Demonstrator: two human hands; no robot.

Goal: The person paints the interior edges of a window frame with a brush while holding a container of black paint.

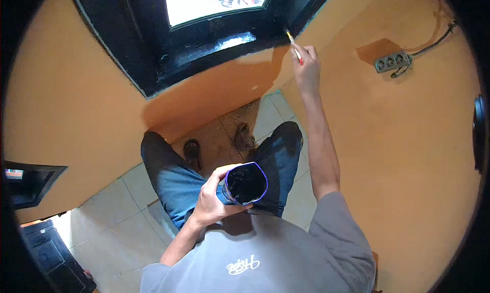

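My right hand (308,71) grips a slim paintbrush (296,50) with a pale handle and a red end. Its tip is at the lower right corner of a glossy black window frame (214,44); whether it touches cannot be told. In front of my torso, my left hand (214,199) is wrapped around a cup (226,195) with a blue rim. Dark, shiny liquid, apparently black paint (247,184), shows inside the cup. Bright light comes through the window opening (206,6) above.
Orange walls (383,140) meet in a corner at the right. A power strip (391,61) with a cable hangs on the right wall. A dark rag-like bundle (243,136) lies on the tiled floor (111,231) between my legs. A black door (57,254) stands at lower left.
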